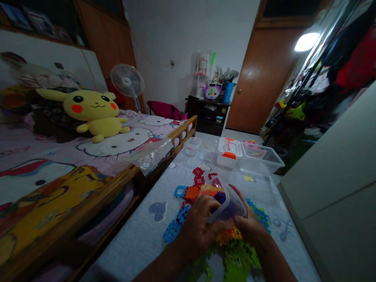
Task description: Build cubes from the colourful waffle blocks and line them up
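Note:
A small clear plastic container (230,209) is tilted between my two hands, above the cloth-covered table. My left hand (202,223) is closed around its left side, the fingers near some purple pieces (219,197) at its mouth. On the other side my right hand (248,219) grips the container's wall, thumb in front. Under and around it lie toothed plastic building pieces: red (199,180), orange (192,193), blue (172,232) and green (239,260). My hands and the container hide part of the pile.
Clear storage boxes stand along the table's far end: a lidded box with orange latches (229,150), an open box (261,156) and smaller containers (192,148). A wooden bed rail (117,182) borders the left, a pale cabinet (337,184) the right. A yellow plush toy (96,113) sits on the bed.

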`<state>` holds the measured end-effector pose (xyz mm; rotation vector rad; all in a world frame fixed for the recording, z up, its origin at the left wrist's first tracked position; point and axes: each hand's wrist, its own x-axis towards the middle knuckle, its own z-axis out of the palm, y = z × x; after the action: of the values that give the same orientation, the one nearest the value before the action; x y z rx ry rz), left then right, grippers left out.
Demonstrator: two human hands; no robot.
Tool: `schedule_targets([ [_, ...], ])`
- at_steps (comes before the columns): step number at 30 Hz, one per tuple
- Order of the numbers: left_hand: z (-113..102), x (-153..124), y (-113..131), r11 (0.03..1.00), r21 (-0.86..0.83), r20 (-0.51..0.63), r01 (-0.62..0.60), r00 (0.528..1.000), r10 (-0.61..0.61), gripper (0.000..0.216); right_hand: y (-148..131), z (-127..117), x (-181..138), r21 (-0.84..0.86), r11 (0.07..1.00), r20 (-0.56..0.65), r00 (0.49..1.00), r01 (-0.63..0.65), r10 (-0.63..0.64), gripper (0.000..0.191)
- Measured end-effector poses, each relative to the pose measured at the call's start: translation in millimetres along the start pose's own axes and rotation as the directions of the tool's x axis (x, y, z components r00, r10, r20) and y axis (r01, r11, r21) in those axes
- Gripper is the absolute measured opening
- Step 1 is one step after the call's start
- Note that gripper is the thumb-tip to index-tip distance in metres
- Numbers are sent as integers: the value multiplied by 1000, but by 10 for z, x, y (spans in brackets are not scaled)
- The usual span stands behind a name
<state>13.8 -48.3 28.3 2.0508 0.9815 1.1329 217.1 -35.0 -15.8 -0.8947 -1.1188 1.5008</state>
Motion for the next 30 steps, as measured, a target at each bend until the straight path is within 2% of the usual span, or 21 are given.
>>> schedule_targets([
  [2, 43, 4, -126, 996, -78, -73, 42, 996, -48, 30, -68, -109, -77, -61, 998, -96, 995, -24, 18, 109],
  [4, 87, 16, -309, 986, -98, -132, 136, 980, -148, 37, -148, -210, -138, -151, 986, -187, 982, -68, 39, 105],
  [6, 143, 19, -499, 971, -62, -126, 231, 963, -237, 41, -221, -280, -181, -234, 968, -236, 971, -91, 35, 99],
  [8, 210, 4, -640, 959, -34, -63, 281, 957, -283, 44, -273, -300, -206, -313, 946, -228, 974, -87, 14, 91],
  [11, 297, -39, -713, 959, -27, 7, 283, 959, -283, 45, -316, -240, -211, -489, 870, -187, 982, -68, -29, 85],
  [15, 331, -66, -662, 971, -48, 9, 233, 972, -233, 43, -352, -132, -188, -730, 682, -187, 971, -37, -147, 86],
  [18, 317, -62, -644, 980, -29, 22, 197, 980, -196, 42, -386, -132, -186, -827, 563, -177, 957, -18, -230, 87],
  [20, 315, -63, -656, 982, 22, 33, 187, 982, -188, 44, -419, -176, -210, -851, 526, -177, 948, -12, -265, 88],
  [25, 338, -77, -693, 973, 188, 106, 131, 983, -152, 53, -519, -373, -345, -844, 531, -291, 898, -77, -331, 86],
  [30, 318, -53, -615, 965, 241, 165, 105, 975, -147, 58, -532, -490, -412, -786, 614, -371, 855, -81, -363, 86],
])
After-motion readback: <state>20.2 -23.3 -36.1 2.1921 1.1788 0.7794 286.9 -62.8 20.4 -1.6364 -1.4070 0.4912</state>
